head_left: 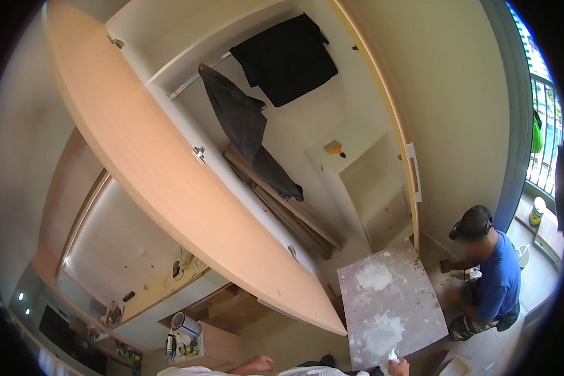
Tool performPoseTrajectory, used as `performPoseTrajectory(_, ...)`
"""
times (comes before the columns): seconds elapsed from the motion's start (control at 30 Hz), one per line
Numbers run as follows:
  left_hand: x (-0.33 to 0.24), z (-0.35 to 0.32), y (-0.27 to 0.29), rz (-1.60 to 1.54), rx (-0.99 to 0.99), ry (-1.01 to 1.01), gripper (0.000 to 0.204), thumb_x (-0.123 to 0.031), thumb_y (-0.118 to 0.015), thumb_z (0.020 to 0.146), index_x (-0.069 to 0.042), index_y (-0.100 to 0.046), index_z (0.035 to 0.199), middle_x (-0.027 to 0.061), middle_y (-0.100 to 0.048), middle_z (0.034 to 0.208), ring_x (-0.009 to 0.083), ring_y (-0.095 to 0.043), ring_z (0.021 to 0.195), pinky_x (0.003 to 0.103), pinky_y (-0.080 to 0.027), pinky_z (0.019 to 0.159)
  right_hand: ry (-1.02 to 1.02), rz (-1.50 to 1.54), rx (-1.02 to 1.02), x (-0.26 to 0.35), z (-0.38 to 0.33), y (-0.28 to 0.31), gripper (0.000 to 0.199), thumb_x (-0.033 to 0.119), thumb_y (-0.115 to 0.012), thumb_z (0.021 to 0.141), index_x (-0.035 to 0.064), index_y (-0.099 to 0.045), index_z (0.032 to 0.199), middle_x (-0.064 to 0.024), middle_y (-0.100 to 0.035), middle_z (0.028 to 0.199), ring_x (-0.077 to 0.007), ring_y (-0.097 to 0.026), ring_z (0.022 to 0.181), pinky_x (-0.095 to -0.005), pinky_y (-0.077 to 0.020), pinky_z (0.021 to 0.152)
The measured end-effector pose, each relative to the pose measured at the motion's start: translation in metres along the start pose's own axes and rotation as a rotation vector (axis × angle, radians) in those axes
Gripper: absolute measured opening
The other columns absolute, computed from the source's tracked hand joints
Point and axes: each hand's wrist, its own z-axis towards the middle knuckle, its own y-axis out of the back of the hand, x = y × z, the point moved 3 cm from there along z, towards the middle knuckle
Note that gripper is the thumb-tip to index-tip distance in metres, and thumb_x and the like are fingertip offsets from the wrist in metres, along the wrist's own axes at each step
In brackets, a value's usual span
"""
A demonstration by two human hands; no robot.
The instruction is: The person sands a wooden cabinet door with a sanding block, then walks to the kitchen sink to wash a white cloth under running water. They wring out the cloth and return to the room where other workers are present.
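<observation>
At the lower edge, my right hand (398,367) is closed on a small white object (393,355), too small to identify. It is over the near edge of a flat board (395,307) covered with white smears and brown stains. My left hand (261,364) is away from the board, to the left, with its fingers curled and nothing visible in them. The tall wooden door (188,188) of an open cupboard slants across the view, its lower corner close to the board.
Inside the cupboard hang dark garments (288,59), and a wide paintbrush (334,148) rests on a shelf unit. A person in a blue shirt (501,276) crouches right of the board. Behind the door, a bucket (186,324) stands among tools. A white tray (456,366) is at the lower right.
</observation>
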Motion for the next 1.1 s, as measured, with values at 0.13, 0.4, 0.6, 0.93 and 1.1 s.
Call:
performPoseTrajectory(0.13, -0.014, -0.005, -0.002, 0.039, 0.019, -0.033, 0.049, -0.022, -0.071, 0.075, -0.007, -0.057, 0.12, 0.0064, -0.068, 0.095, 0.0137, -0.062, 0.083, 0.029, -0.052, 0.066, 0.062, 0.004, -0.001, -0.015, -0.001, -0.017, 0.056, 0.041, -0.061, 0.079, -0.0004, -0.058, 0.117, -0.0281, -0.061, 0.106, -0.0425, -0.057, 0.104, -0.0453, -0.046, 0.087)
performPoseTrajectory(0.4, -0.049, -0.022, 0.011, 0.035, 0.006, -0.097, 0.049, -0.024, -0.076, 0.066, -0.008, -0.063, 0.111, 0.0078, -0.067, 0.092, 0.0164, -0.063, 0.082, 0.03, -0.051, 0.077, 0.031, 0.01, -0.021, -0.029, -0.012, -0.021, 0.058, 0.042, -0.059, 0.082, -0.0001, -0.056, 0.121, -0.0269, -0.061, 0.107, -0.041, -0.058, 0.105, -0.0445, -0.0463, 0.087)
performPoseTrajectory(0.6, -0.072, -0.051, 0.015, 0.19, -0.136, -0.083, 0.052, -0.008, -0.073, 0.063, -0.008, -0.062, 0.113, 0.0093, -0.066, 0.1, 0.0183, -0.062, 0.09, 0.031, -0.052, 0.078, -0.069, 0.009, -0.056, -0.017, -0.021, -0.015, 0.04, 0.033, -0.068, 0.07, 0.0008, -0.064, 0.093, -0.0241, -0.065, 0.088, -0.0385, -0.064, 0.089, -0.042, -0.0501, 0.075)
performPoseTrajectory(0.93, -0.075, -0.038, 0.017, 0.134, -0.044, -0.116, 0.047, -0.001, -0.073, 0.062, -0.007, -0.063, 0.108, 0.0076, -0.067, 0.094, 0.0172, -0.064, 0.082, 0.032, -0.054, 0.068, -0.124, 0.034, -0.102, -0.016, -0.034, -0.012, 0.036, 0.03, -0.068, 0.073, 0.0025, -0.064, 0.095, -0.0237, -0.065, 0.091, -0.0385, -0.063, 0.091, -0.0429, -0.0488, 0.075)
performPoseTrajectory(1.1, -0.1, -0.021, 0.038, 0.098, -0.072, -0.057, 0.04, -0.008, -0.075, 0.068, -0.008, -0.064, 0.106, 0.0066, -0.069, 0.088, 0.0156, -0.064, 0.078, 0.03, -0.053, 0.065, -0.153, 0.105, -0.212, 0.01, -0.064, -0.008, 0.036, 0.031, -0.064, 0.074, 0.0012, -0.064, 0.094, -0.0247, -0.064, 0.089, -0.0405, -0.062, 0.089, -0.0435, -0.0485, 0.075)
